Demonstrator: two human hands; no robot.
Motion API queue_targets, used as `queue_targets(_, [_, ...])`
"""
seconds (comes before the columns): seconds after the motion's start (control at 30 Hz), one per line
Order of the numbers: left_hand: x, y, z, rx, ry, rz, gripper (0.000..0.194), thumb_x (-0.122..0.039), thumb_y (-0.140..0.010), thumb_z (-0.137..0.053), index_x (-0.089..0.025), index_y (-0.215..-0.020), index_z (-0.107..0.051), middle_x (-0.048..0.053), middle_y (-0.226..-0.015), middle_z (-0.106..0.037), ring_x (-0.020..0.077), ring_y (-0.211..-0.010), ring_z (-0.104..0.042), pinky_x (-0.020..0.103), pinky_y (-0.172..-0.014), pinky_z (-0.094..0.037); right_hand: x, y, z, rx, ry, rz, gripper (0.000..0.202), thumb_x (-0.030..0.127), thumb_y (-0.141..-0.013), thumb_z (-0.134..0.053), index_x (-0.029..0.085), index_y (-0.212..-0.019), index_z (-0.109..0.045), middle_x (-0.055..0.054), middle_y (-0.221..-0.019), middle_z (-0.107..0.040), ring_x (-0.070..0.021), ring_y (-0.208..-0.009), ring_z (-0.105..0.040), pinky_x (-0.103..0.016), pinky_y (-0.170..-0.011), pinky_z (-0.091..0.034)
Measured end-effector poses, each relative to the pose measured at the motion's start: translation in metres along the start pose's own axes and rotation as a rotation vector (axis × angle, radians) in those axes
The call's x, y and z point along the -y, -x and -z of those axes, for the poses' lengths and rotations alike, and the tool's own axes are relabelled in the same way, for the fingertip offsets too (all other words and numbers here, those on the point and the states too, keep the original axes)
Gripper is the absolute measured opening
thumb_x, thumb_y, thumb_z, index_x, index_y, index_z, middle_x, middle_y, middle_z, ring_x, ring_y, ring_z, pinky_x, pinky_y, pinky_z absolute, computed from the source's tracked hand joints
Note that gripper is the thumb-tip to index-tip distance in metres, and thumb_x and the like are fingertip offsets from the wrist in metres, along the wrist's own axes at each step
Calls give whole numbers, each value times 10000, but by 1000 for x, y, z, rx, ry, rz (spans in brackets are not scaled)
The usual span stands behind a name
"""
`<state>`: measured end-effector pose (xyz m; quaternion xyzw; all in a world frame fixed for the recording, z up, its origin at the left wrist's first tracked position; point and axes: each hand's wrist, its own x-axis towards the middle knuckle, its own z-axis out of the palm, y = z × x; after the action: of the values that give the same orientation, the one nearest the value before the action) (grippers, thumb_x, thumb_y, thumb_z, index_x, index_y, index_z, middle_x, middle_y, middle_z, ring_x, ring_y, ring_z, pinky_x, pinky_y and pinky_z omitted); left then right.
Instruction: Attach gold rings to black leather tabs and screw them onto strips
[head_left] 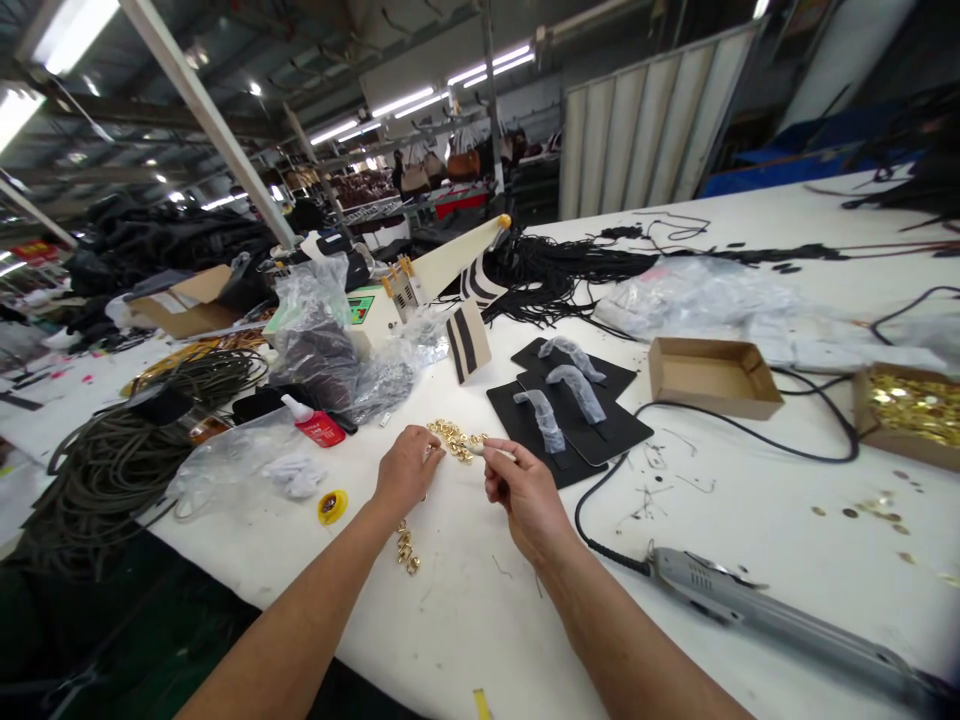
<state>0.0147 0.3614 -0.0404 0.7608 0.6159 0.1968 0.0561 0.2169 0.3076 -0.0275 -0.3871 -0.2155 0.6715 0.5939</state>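
A gold chain (451, 436) of chunky links lies on the white table between my hands, and a length of it hangs below my left wrist. My left hand (409, 465) is closed with its fingertips pinched on the chain. My right hand (525, 487) is closed too, thumb and forefinger pressed together at the chain's right end. Something small and pale shows at those fingertips; its kind is too small to tell. Beyond my right hand are black flat panels (626, 425) bearing several curved pieces wrapped in clear plastic (574, 385).
A grey corded power tool (765, 605) lies at the right, its black cable looping across the table. An open cardboard box (716, 375) and a box of gold discs (919, 410) stand behind it. Left are a red glue bottle (319, 428), yellow tape roll (331, 506) and coiled cords (112, 480).
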Motion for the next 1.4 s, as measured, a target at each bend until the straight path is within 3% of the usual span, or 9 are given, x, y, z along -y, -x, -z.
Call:
queue_targets(0.2, [-17, 21, 21, -61, 56, 41, 97, -296, -932, -658, -245, -973, -729, -27, -745, -710, 155, -646, -655, 287, -699, -486, 2, 3, -3, 15, -5, 23, 384, 388, -705, -878, 156, -968, -722, 53, -579, -567, -88, -497, -462, -232, -509, -338])
queue_targets(0.37, [-26, 52, 35, -134, 151, 27, 93, -276, -906, -664, -227, -937, -737, -3, -829, -755, 150, -723, -695, 268, -709, -516, -2, 9, -8, 76, 45, 23, 335, 341, -717, -858, 172, -976, -729, 67, -547, -528, -91, -509, -419, -238, -529, -326])
queue_targets(0.6, [-31, 81, 39, -188, 274, 102, 138, -342, -886, -743, -227, -958, -774, -4, -802, -763, 146, -645, -681, 258, -626, -548, -3, 22, -15, 191, 339, 202, 335, 520, -904, -712, 187, -931, -704, 45, -572, -574, -122, -547, -499, -261, -575, -379])
queue_targets(0.9, [-40, 85, 44, -196, 351, 135, 89, -327, -849, -797, -239, -858, -793, -13, -804, -786, 136, -617, -682, 258, -644, -575, -2, 27, -16, 174, 614, 340, 306, 509, -969, -645, 213, -899, -675, 46, -599, -586, -142, -573, -561, -269, -599, -417])
queue_targets(1.4, [-41, 88, 48, -227, 330, 76, 61, -279, -845, -798, -235, -811, -771, -9, -812, -783, 147, -677, -702, 261, -670, -567, -1, 30, -20, 161, 671, 402, 279, 475, -959, -645, 209, -890, -690, 40, -616, -588, -144, -575, -541, -273, -601, -419])
